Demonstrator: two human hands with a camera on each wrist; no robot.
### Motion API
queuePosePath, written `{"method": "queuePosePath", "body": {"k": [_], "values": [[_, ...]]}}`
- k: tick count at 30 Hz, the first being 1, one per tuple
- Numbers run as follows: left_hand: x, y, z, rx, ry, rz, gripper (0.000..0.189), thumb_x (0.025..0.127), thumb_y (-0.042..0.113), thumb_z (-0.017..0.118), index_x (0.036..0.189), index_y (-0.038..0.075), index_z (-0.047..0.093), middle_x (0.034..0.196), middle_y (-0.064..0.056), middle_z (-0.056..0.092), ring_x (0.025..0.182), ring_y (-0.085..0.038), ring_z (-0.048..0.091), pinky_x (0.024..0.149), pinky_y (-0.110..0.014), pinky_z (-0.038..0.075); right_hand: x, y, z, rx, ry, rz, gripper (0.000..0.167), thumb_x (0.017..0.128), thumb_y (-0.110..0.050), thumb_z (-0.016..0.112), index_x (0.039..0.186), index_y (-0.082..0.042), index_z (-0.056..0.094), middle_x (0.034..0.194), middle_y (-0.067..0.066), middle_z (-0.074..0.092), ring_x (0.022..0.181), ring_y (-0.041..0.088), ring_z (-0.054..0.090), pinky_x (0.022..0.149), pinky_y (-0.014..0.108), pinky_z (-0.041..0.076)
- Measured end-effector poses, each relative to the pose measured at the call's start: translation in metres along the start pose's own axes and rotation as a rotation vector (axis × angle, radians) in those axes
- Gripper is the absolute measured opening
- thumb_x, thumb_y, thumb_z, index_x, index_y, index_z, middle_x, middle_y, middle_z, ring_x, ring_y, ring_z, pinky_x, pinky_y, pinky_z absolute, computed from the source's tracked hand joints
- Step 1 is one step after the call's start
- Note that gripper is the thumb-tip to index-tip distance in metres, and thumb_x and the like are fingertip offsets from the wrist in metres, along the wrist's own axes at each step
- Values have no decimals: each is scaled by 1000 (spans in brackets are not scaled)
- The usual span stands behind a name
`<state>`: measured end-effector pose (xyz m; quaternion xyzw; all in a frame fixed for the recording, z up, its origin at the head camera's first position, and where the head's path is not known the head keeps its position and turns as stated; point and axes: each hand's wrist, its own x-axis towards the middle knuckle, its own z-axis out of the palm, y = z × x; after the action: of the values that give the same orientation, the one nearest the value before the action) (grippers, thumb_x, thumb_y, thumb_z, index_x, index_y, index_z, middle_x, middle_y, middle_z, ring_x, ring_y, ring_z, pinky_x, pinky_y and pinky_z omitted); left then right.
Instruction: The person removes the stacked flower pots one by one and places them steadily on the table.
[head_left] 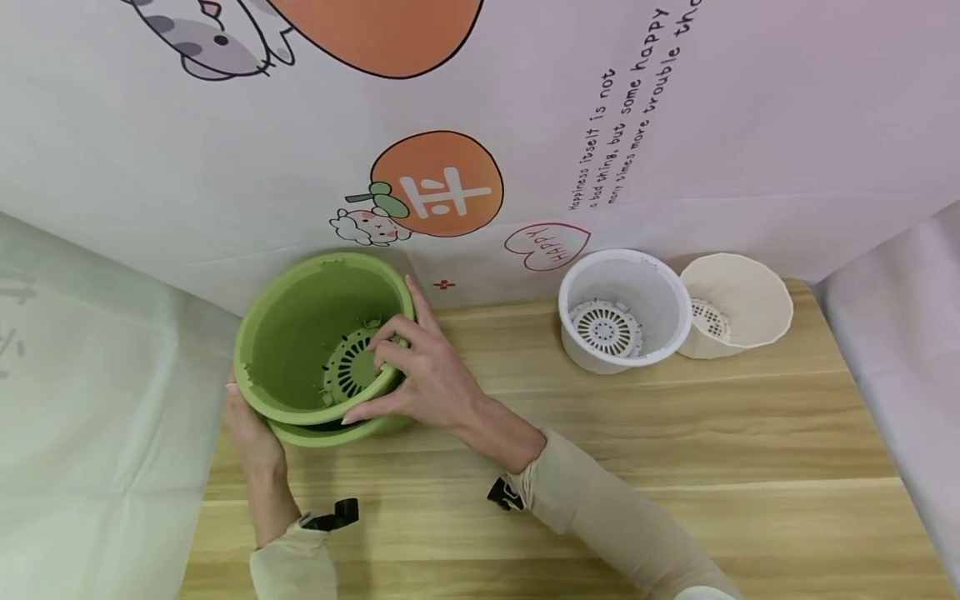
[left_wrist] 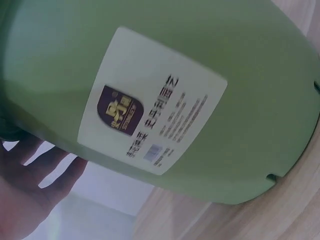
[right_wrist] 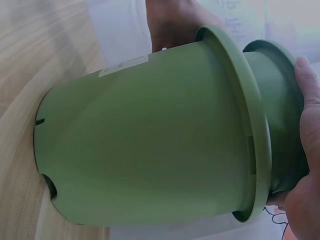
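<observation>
Two green plastic flowerpots are nested at the left of the table in the head view. The upper pot (head_left: 288, 342) is raised and tilted a little, with its slotted bottom showing. Beneath it the lower pot (right_wrist: 150, 140) stands on the table, and a white label (left_wrist: 155, 105) is on its wall. My right hand (head_left: 431, 371) grips the upper pot's rim at its right side, several fingers over the edge. At the left, my left hand (head_left: 255, 429) holds the lower pot close under its rim, with fingers (left_wrist: 62, 180) against the wall.
A white pot (head_left: 626, 312) with a slotted bottom stands farther right on the wooden table (head_left: 600, 450). Touching or close to it is a cream pot (head_left: 750, 300). Behind rises a printed cloth backdrop (head_left: 525, 125), and pale cloth (head_left: 90, 400) hangs at the left.
</observation>
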<state>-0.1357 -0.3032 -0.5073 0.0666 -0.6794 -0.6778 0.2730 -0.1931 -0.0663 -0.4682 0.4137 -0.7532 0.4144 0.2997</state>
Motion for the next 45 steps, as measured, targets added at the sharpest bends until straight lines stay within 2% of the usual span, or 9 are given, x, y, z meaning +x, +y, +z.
{"method": "queuePosePath", "body": {"k": [5,9,13,19,26,33,40,45], "values": [[-3,3,-1,-42,70,-73,52,108,39,36,133,0,59,102,-8,67,89,-17,63,82,-24,52,6,-4,-2,6,0,-32,62,52,-62,90,64,-14,53,87,1,61,92,10,64,118,60,15],[-3,4,0,-57,87,-82,49,108,36,38,136,1,58,110,-10,66,99,-18,62,87,-23,51,9,-7,-5,18,18,-29,61,52,-61,90,62,-14,54,88,1,62,93,10,63,119,60,14],[-2,3,0,-29,94,-87,48,107,38,42,137,4,57,119,-10,65,109,-20,59,94,-24,49,12,-9,-9,30,30,-16,59,52,-60,91,62,-14,56,88,1,63,94,10,64,118,60,13],[-2,2,0,-24,112,-78,43,107,32,41,136,4,57,118,-8,64,111,-18,58,96,-23,47,17,-15,-16,64,39,6,56,49,-57,93,63,-14,60,89,1,63,95,10,63,119,59,13],[0,0,1,-10,99,-78,43,108,32,40,141,7,51,129,-11,60,123,-23,53,104,-25,43,26,-20,-24,81,65,-6,56,51,-59,91,64,-13,63,87,1,64,92,10,63,119,58,14],[1,1,1,20,91,-87,45,107,35,40,140,7,52,128,-10,59,123,-21,52,103,-24,43,33,-23,-32,106,106,-20,55,49,-54,94,64,-12,61,85,2,63,89,10,62,118,59,17],[-1,0,-3,90,137,-160,42,107,35,41,136,8,54,119,-4,61,114,-16,55,95,-18,46,37,-27,-36,128,139,-32,57,46,-55,94,65,-11,62,83,3,63,91,14,64,118,59,19],[-2,-1,-5,128,132,-169,43,107,36,41,136,6,53,117,-3,59,113,-15,53,94,-18,45,42,-33,-43,154,165,-33,56,44,-51,96,64,-11,62,81,2,62,86,12,63,118,58,21]]}}
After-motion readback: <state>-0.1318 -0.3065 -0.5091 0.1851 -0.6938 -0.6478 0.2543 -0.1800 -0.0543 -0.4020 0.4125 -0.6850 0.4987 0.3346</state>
